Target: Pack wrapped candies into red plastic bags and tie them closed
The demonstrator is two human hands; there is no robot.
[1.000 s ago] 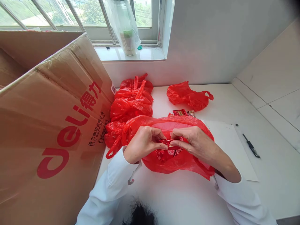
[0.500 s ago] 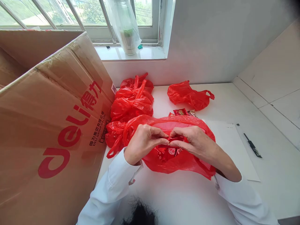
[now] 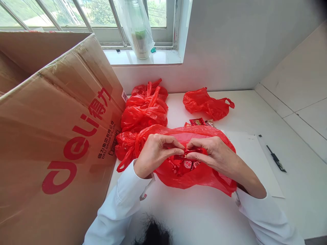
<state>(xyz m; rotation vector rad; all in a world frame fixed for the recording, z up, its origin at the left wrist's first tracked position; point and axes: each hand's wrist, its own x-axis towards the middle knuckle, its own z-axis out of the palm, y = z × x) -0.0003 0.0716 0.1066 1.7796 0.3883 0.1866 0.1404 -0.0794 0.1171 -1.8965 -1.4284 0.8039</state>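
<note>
Over the mouth of an open red plastic bag [image 3: 178,180], my left hand [image 3: 158,151] and my right hand [image 3: 213,153] meet fingertip to fingertip. Both pinch a small shiny red wrapped packet [image 3: 190,151] between thumb and forefinger; its edges are partly hidden by my fingers. Several red packets [image 3: 187,165] with white print lie inside the bag beneath my hands. A few more packets [image 3: 197,121], red and brown, rest on the table just behind the bag's far rim.
Tied red bags [image 3: 144,115] stand in a row at left, beside a large cardboard box [image 3: 84,136]. Another red bag [image 3: 206,103] lies near the wall. At right are white paper [image 3: 255,163] and a black pen [image 3: 276,159]. A bagged bottle [image 3: 140,37] stands on the windowsill.
My hands have barely moved; the fingertips have drawn very slightly apart, and a little more of the red packet shows between them. The bags and box stay put.
</note>
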